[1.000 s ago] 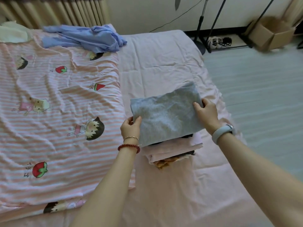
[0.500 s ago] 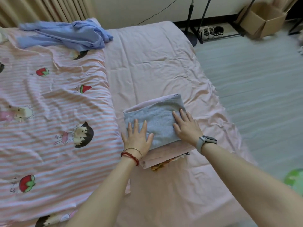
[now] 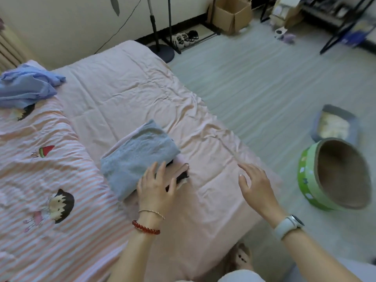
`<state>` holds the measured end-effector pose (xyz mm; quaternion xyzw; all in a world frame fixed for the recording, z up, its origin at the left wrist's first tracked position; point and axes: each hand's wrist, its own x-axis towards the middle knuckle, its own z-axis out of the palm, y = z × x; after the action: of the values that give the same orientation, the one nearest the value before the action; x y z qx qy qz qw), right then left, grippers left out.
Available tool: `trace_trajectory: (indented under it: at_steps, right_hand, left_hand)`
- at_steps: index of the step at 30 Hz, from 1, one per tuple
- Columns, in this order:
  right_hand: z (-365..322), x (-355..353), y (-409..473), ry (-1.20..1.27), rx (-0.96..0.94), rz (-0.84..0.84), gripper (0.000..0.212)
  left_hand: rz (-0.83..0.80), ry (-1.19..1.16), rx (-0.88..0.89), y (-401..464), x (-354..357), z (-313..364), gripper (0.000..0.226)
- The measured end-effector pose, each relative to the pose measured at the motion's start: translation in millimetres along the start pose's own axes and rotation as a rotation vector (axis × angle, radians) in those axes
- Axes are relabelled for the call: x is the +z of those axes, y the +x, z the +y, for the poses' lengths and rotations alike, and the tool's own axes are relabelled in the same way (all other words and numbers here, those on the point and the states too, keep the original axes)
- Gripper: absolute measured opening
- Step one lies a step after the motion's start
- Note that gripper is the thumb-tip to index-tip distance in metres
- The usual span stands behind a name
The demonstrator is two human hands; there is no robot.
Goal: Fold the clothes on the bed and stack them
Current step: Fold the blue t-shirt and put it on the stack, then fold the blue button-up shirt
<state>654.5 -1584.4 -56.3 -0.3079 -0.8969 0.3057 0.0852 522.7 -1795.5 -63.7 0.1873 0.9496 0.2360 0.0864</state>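
The folded grey garment [image 3: 138, 159] tops our stack [image 3: 179, 177] near the bed's [image 3: 126, 92] right edge. Our left hand [image 3: 156, 186] rests spread against the stack's near corner; to finish well, we judge we should square the layers underneath without dragging the grey top. Our right hand [image 3: 254, 182] hovers open over bare sheet. Half a second ago both palms pressed flat on the grey piece; now the right has lifted away. The blue shirt [image 3: 26, 88] lies unfolded at the far left.
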Motion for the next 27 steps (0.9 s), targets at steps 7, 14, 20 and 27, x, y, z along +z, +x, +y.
trace_trajectory:
  at_steps: [7,14,20,27]
  right_hand:
    - [139,-81,31,-0.139,0.183,0.038,0.034]
    - [272,-192,82,-0.212,0.306,-0.040,0.036]
    - [326,-236,133,-0.225,0.269,-0.107,0.037]
    - [359,-254,232,-0.260,0.238,-0.204,0.038]
  left_hand:
    - [-0.079,0.004,0.117,30,78,128,0.048]
    - [-0.198,0.024,0.038,41,171,259,0.050]
    - [-0.256,0.072,0.121,69,226,358,0.047]
    - [-0.278,0.089,0.172,170,269,429,0.048]
